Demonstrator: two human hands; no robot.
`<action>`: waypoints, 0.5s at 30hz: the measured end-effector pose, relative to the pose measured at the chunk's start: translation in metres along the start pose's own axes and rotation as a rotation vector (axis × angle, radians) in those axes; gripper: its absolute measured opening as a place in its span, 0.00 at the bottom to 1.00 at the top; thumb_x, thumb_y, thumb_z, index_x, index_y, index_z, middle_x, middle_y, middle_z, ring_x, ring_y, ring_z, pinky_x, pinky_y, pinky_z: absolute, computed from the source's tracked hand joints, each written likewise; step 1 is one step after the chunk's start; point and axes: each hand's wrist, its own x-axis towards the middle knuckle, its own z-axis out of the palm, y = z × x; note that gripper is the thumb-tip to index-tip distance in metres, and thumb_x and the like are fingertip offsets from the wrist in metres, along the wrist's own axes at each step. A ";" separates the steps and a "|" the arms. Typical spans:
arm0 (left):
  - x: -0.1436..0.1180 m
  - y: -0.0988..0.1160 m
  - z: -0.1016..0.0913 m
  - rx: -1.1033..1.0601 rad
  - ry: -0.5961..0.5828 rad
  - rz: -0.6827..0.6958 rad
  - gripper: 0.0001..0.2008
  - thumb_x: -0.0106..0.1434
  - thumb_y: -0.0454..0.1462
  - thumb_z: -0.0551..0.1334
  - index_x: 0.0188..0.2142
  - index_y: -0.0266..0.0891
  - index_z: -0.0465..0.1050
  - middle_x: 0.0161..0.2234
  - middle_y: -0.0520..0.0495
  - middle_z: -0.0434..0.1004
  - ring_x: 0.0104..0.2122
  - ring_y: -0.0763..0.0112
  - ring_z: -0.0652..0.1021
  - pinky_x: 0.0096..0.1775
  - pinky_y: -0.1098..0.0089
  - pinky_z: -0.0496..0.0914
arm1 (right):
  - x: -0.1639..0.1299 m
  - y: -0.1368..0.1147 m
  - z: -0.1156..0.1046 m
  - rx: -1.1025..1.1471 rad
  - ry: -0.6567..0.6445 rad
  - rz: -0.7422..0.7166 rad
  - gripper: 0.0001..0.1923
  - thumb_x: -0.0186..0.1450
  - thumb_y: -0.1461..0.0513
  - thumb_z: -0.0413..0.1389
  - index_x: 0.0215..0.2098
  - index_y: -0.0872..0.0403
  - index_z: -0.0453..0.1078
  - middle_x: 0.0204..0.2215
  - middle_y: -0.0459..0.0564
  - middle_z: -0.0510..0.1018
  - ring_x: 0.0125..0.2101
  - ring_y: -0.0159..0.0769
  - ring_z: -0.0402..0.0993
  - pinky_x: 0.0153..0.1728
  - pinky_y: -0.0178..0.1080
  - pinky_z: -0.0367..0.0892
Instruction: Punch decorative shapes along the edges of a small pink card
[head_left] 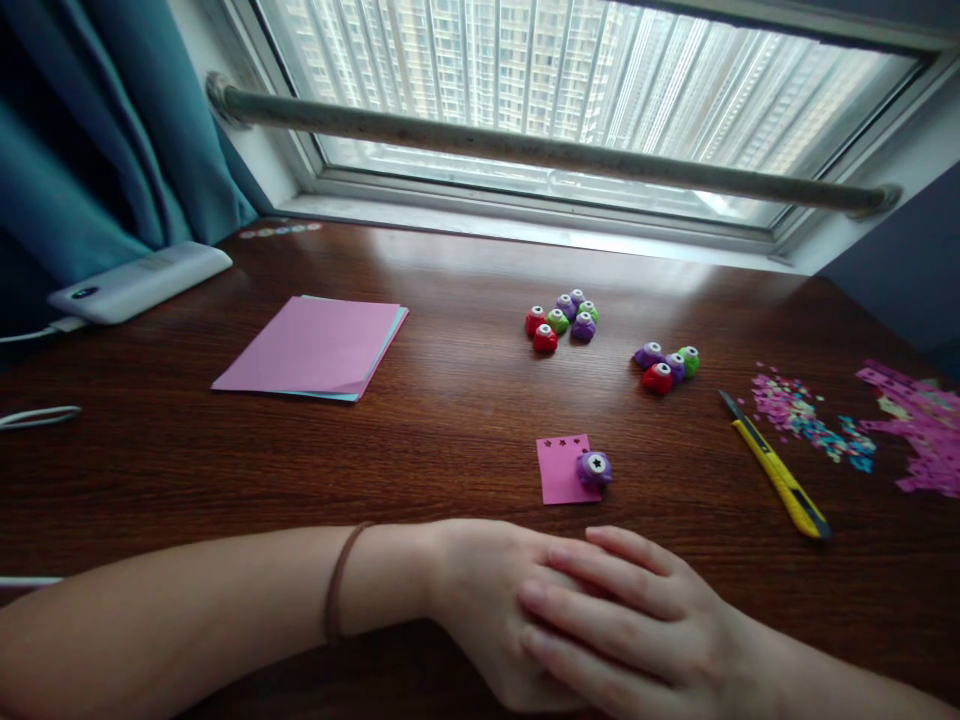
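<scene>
At the near edge of the desk, my left hand (487, 600) rests with its back up, a brown band (337, 585) around the wrist. Its fingers are hidden beneath my right hand (645, 610). The right fingers lie stretched out across the back of the left, slightly apart, with nothing seen in them. Just beyond the hands is a small pink paper square (559, 478) with a few star-shaped holes along its top edge. A purple craft punch (595, 468) with a star on its button sits at the paper's right side, touched by neither hand.
Pink and blue paper sheets (315, 350) are stacked at left, near a white phone (142, 283). More craft punches (556, 320) stand in two clusters. To the right lie a yellow utility knife (780, 475), blade out, paper confetti (802, 410) and pink scraps (922, 430).
</scene>
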 end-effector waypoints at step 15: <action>0.005 0.002 0.001 -0.001 0.029 0.141 0.19 0.58 0.32 0.50 0.20 0.51 0.74 0.35 0.53 0.77 0.40 0.74 0.75 0.43 0.76 0.72 | -0.010 -0.009 0.015 0.140 0.041 0.070 0.13 0.64 0.65 0.46 0.40 0.51 0.71 0.34 0.47 0.78 0.39 0.36 0.73 0.47 0.39 0.68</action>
